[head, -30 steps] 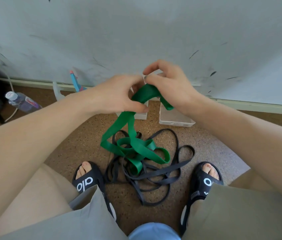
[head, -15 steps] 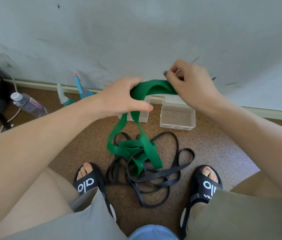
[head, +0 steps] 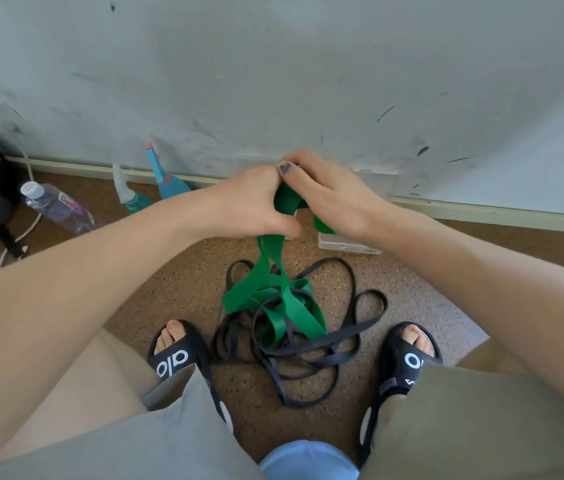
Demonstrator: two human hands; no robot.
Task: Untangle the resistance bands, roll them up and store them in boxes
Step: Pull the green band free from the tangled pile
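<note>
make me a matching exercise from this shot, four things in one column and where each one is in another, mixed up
Things
1. green band
2. black band
3. water bottle
4. clear box

Places
A. lying on its side on the floor at far left
B. on the floor by the wall, partly behind the right hand
C. loose coils on the floor between the feet
D. top end held by both hands, the left hand too, the rest hanging into the pile

Pairs: 1-D, 2-C, 3-A, 4-B

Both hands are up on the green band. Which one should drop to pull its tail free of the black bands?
Probably the left hand: the green band hangs straight below it into the black bands.
</note>
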